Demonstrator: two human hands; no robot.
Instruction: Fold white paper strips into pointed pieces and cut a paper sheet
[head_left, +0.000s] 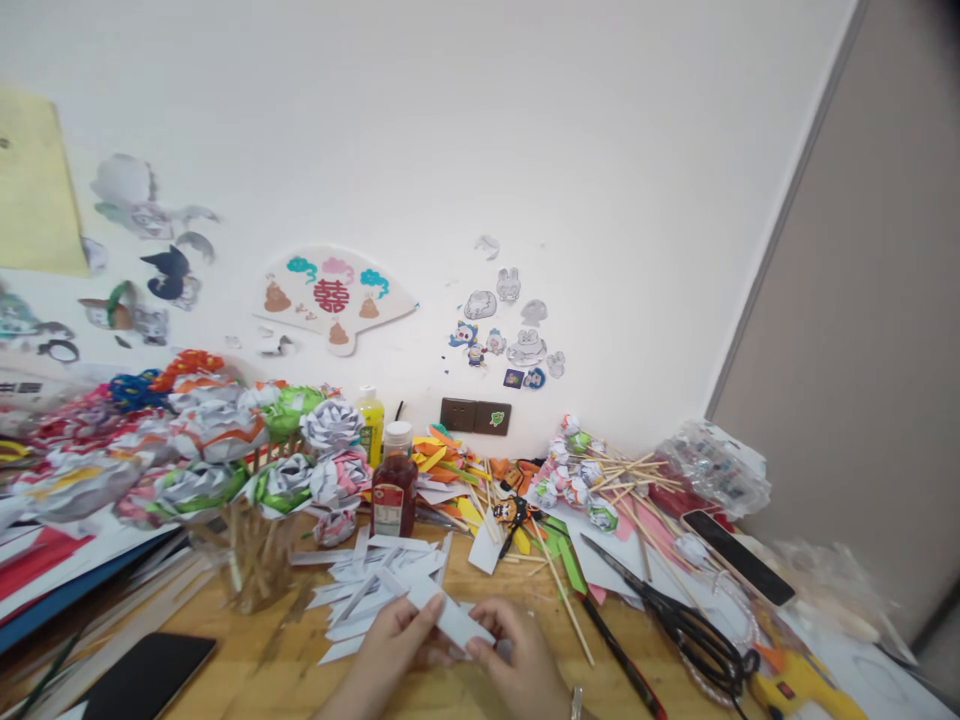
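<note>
Between my two hands is a narrow folded strip of white paper (pixel 452 622), slanting down to the right. My left hand (pixel 401 640) pinches its upper left part, thumb on top. At the lower right end, my right hand (pixel 517 650) grips the strip between thumb and fingers. The fingers beneath the paper are partly hidden. Just behind my hands lies a loose pile of white paper strips (pixel 375 577) on the wooden table (pixel 285 665).
A jar of paper flowers on sticks (pixel 251 560) stands left, beside a red-brown bottle (pixel 394 485). A black phone (pixel 154 675) lies front left. To the right are black scissors (pixel 686 630), a cutter (pixel 619 655), a yellow glue gun (pixel 806 690) and another phone (pixel 739 557).
</note>
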